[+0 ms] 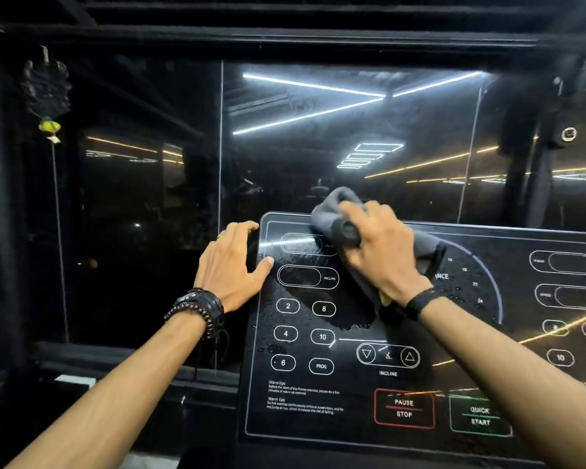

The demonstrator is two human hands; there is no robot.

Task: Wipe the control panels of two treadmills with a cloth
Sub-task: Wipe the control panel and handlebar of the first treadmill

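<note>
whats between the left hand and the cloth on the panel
In the head view, between the left hand and the grey cloth lies bare glossy control panel with a blank oval display window.

One control panel (pixel 369 384). One grey cloth (pixel 332 211). Two hands: left (pixel 232 265), right (pixel 383 252). One ring (pixel 220 236) on the left hand. One red-framed button (pixel 404 408), one green-framed button (pixel 480 416). Two triangle arrow buttons (pixel 366 353).

The flat black treadmill control panel (pixel 352 394) looks glossy and smooth, beaded with droplets. The crumpled grey cloth (pixel 332 208) looks soft and matt. The dark window pane (pixel 318 137) behind is glossy and reflective.
</note>
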